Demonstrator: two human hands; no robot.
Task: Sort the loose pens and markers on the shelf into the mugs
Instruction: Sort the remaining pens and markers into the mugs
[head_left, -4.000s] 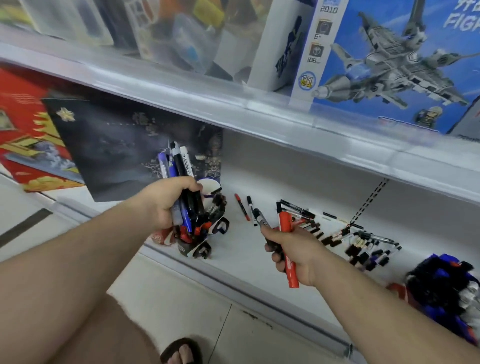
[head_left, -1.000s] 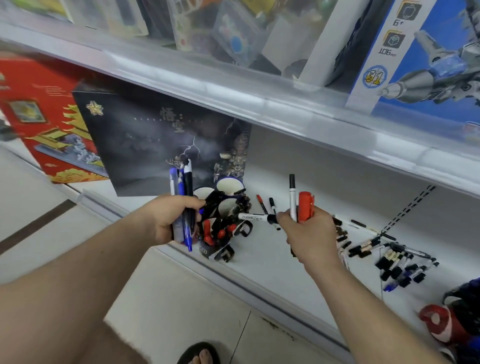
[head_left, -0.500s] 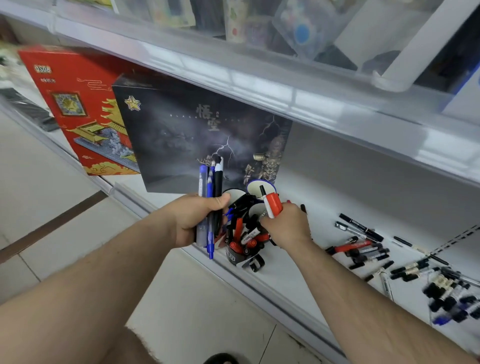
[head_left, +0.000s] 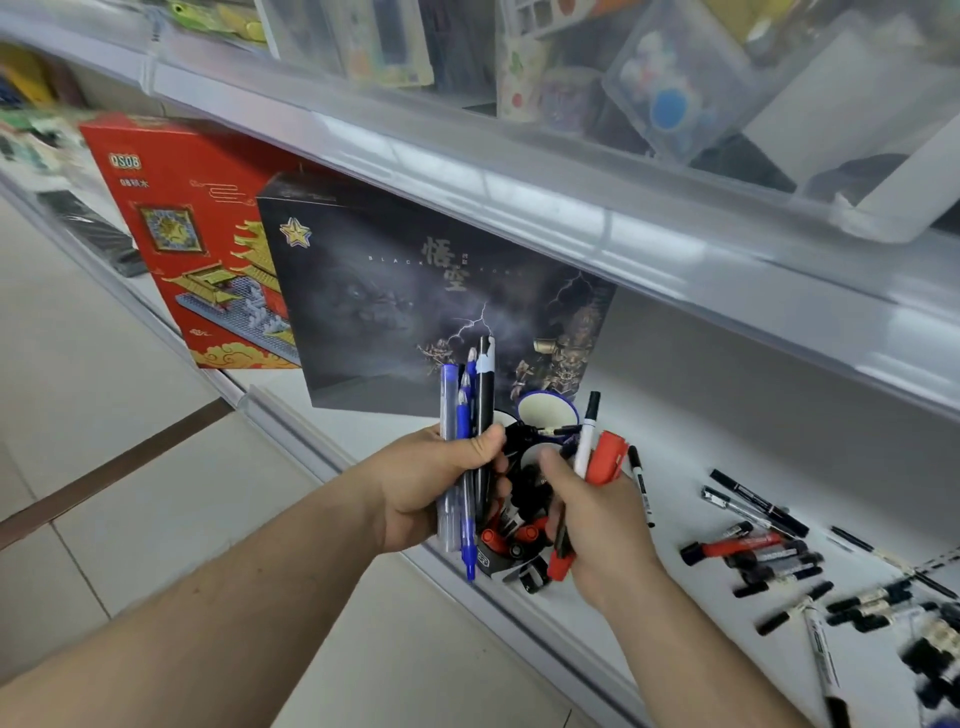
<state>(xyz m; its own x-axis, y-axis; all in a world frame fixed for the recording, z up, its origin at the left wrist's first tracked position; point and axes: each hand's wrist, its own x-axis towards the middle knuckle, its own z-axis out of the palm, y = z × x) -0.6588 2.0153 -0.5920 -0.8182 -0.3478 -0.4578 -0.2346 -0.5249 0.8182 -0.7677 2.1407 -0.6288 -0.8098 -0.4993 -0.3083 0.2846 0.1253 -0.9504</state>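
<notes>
White shop shelf (head_left: 701, 415): the right hand (head_left: 597, 514), clenched round upright markers (head_left: 602, 457), hovers just right of the mugs (head_left: 545, 415), nearer them than the left hand (head_left: 431, 488) gripping upright pens (head_left: 462, 415); loose markers (head_left: 753, 556) lie farther right.

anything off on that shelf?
Yes: loose markers lie scattered at mixed angles across the white shelf, right of the mugs. Left hand and right hand each grip unsorted pens.
</notes>
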